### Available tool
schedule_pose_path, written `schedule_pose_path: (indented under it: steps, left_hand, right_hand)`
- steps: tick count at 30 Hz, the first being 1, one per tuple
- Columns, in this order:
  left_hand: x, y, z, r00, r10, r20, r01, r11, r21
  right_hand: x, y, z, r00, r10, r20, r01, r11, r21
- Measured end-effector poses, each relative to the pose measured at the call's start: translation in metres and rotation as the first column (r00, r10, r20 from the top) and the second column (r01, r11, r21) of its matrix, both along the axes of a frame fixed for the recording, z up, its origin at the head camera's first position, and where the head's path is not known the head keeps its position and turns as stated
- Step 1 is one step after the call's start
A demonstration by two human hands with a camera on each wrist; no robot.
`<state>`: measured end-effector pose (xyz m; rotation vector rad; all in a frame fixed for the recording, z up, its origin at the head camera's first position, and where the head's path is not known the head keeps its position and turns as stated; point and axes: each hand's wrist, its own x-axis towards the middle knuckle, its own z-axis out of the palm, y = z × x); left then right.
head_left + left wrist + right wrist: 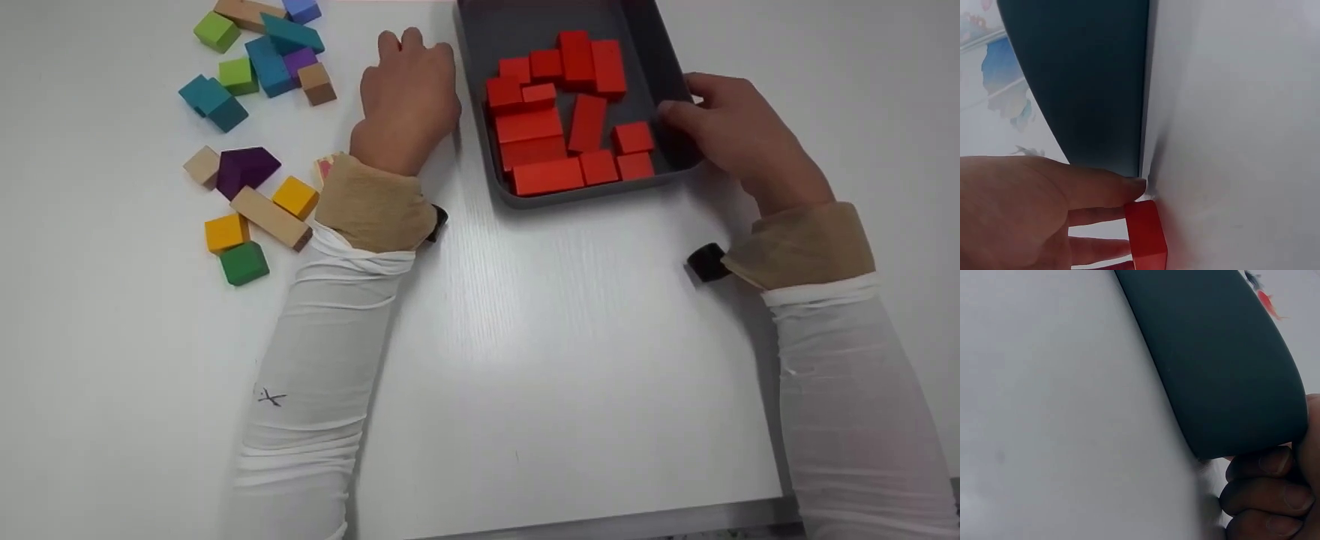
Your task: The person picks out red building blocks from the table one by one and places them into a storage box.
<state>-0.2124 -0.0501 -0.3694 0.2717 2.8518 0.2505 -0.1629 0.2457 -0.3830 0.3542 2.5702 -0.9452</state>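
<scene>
My left hand (409, 101) is on the table just left of the dark grey tray (585, 189). In the left wrist view, its thumb and fingers pinch a red block (1147, 233) beside the tray's outer wall; the head view mostly hides that block behind the hand. With the thumb over the rim and fingers curled outside, my right hand (739, 131) grips the tray's right wall. Inside the tray lie several red blocks (529, 127), packed mostly along its left and near sides.
Left of my left hand lie loose blocks: teal (225, 105), light green (217, 31), purple (247, 169), yellow (296, 196), dark green (244, 262) and a plain wooden bar (270, 217). A patterned block (324, 166) is partly hidden by the left cuff. The table's front edge (600, 517) runs along the bottom.
</scene>
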Motion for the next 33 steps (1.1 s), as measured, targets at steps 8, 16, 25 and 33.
schedule_pose_path:
  steps: [8,16,25,33]
  left_hand:
    - [-0.0001,-0.0017,0.0004,1.0,-0.001,0.009,0.001,1.0,0.015]
    - [0.0003,-0.0002,0.0004,1.0,-0.002,-0.013,0.002,1.0,0.016]
    - [-0.0001,0.0017,0.001,1.0,-0.01,-0.01,0.01,1.0,0.012]
    - [-0.0001,0.0073,0.0013,1.0,-0.008,-0.006,0.009,0.999,0.032]
  right_hand:
    - [0.0,0.0001,0.0005,1.0,-0.004,0.001,0.004,1.0,-0.005]
    - [0.0,-0.0005,0.0011,1.0,0.008,-0.021,-0.008,1.0,-0.003]
    - [-0.0005,0.0005,-0.0002,1.0,0.004,-0.017,-0.004,1.0,-0.007]
    - [0.0002,-0.0002,0.0,1.0,-0.004,-0.017,0.004,1.0,-0.017]
